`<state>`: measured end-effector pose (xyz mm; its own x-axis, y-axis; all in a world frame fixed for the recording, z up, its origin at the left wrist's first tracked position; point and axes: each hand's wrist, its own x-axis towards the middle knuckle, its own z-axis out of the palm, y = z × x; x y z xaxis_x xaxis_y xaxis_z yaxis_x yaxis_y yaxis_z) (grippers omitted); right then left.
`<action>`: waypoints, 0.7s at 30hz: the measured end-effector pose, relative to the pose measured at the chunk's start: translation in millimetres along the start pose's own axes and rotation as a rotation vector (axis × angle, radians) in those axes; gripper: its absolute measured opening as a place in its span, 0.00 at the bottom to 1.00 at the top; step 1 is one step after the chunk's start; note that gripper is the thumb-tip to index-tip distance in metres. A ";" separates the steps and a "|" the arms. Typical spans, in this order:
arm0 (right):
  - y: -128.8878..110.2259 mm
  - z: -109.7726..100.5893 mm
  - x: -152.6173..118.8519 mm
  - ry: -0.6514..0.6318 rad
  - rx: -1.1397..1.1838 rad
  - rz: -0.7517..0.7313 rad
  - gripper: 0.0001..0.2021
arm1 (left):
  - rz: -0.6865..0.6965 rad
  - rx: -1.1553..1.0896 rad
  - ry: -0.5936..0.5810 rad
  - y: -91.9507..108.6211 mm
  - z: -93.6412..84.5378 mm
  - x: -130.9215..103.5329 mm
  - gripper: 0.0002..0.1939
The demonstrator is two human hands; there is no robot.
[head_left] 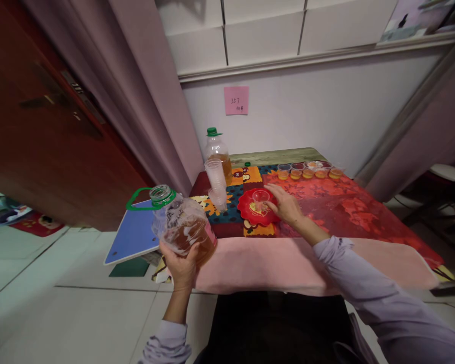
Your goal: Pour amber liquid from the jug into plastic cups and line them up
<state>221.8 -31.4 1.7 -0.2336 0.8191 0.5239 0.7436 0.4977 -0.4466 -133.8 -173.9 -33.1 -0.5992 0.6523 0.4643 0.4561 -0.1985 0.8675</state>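
Observation:
My left hand (182, 260) is wrapped round a large clear jug (191, 227) of amber liquid, tilted over the table's near left edge. The jug's mouth is uncapped, with a green handle hanging at its neck. On a red scalloped plate (246, 215) stands a small clear plastic cup (261, 198). My right hand (284, 205) is beside that cup, thumb and fingers apart at its right side; whether they touch it is unclear. A stack of clear cups (216, 176) rises left of the plate, with more cups (218, 198) in front of it.
A second jug (224, 162) with a green cap stands behind the stack. Several cups with amber liquid (308, 173) form a row at the back right. A green cap (247, 164) lies near the back edge. A blue board (132, 232) is left of the table.

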 end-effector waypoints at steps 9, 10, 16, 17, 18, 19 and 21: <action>-99.2 63.1 -31.5 -0.201 0.879 0.287 0.26 | -0.011 0.103 -0.115 24.3 -5.8 13.2 0.46; -109.6 75.2 -32.1 -0.266 0.965 0.309 0.31 | -0.006 0.102 -0.138 27.4 -5.5 14.6 0.47; -131.0 111.3 -20.3 -0.411 1.353 0.291 0.55 | 0.006 0.163 -0.240 48.9 3.6 20.8 0.53; -128.5 112.9 -18.9 -0.427 1.383 0.280 0.56 | 0.017 0.185 -0.250 52.4 5.9 21.8 0.53; -125.3 114.4 -18.4 -0.442 1.402 0.275 0.56 | 0.032 0.202 -0.256 55.3 8.3 22.9 0.53; -121.8 116.0 -18.7 -0.456 1.415 0.277 0.56 | 0.049 0.216 -0.259 57.7 10.8 23.8 0.53; -115.4 119.9 -21.2 -0.470 1.453 0.292 0.54 | 0.080 0.241 -0.262 60.6 16.2 25.1 0.52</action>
<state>65.9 -72.0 -44.8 -0.5695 0.8074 0.1543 -0.3628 -0.0785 -0.9286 -110.6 -157.7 28.2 -0.3807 0.8129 0.4407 0.6556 -0.0988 0.7486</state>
